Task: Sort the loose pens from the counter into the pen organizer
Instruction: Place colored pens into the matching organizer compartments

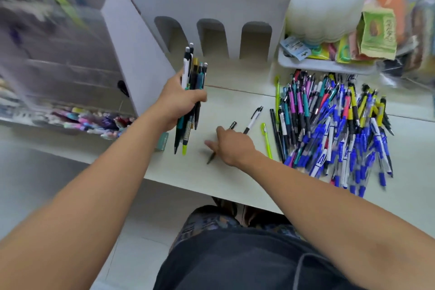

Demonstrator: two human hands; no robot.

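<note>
My left hand [179, 103] grips a bundle of pens [191, 92], right hand [229, 146] pinches a dark pen [221, 142]; big pile [334, 125] at the counter's [235, 179] right edge remains unsorted.

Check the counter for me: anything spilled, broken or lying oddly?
Nothing looks damaged. The loose pens lie in a jumbled heap on the counter. A small teal box sits at the counter's front edge, near the left hand gripping a bundle of pens.

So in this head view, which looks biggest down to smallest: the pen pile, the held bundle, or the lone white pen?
1. Pen pile
2. Bundle in the left hand
3. White pen
</note>
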